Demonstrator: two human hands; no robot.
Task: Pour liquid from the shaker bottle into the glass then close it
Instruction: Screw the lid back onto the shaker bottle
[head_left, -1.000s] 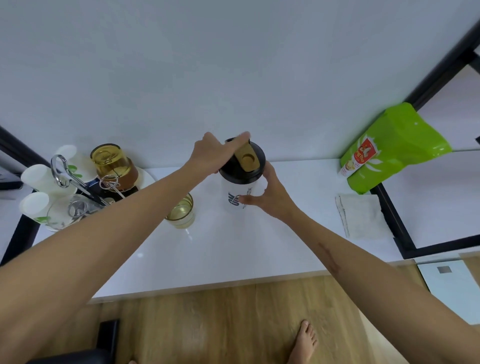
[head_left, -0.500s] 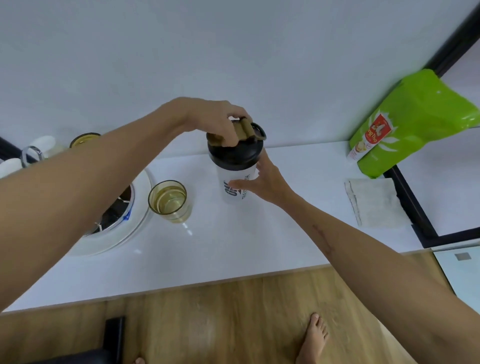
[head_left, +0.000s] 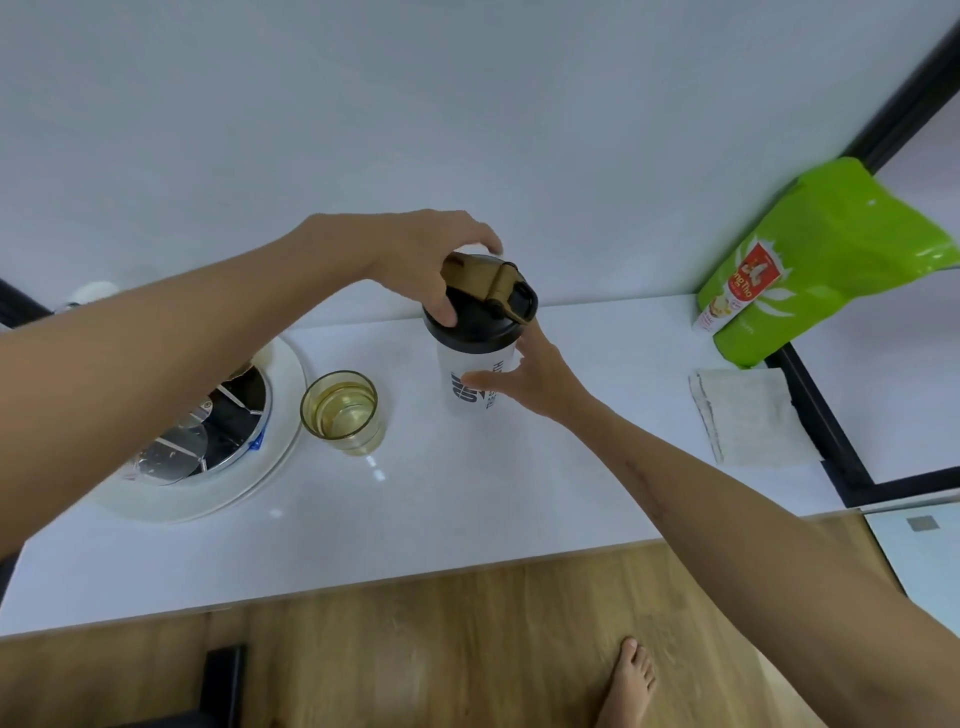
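The shaker bottle (head_left: 475, 364) stands upright on the white table (head_left: 467, 493); it has a frosted body with dark lettering and a black lid (head_left: 480, 319) with a tan flip cap. My left hand (head_left: 426, 260) comes from above with its fingers wrapped over the lid and cap. My right hand (head_left: 524, 376) holds the bottle's body from the right side. To the left of the bottle, apart from it, stands the glass (head_left: 342, 410), holding pale yellow liquid.
A round white tray (head_left: 249, 483) with dark metal items sits at the left, partly hidden by my left arm. A folded white cloth (head_left: 748, 415) and a green bag (head_left: 821, 265) are at the right. Wooden floor and a bare foot (head_left: 628, 686) lie below the table's edge.
The view has shifted so the tray items at the left are mostly out of sight. My left hand has shifted from beside the cap to over the lid. The bottle stays in place.
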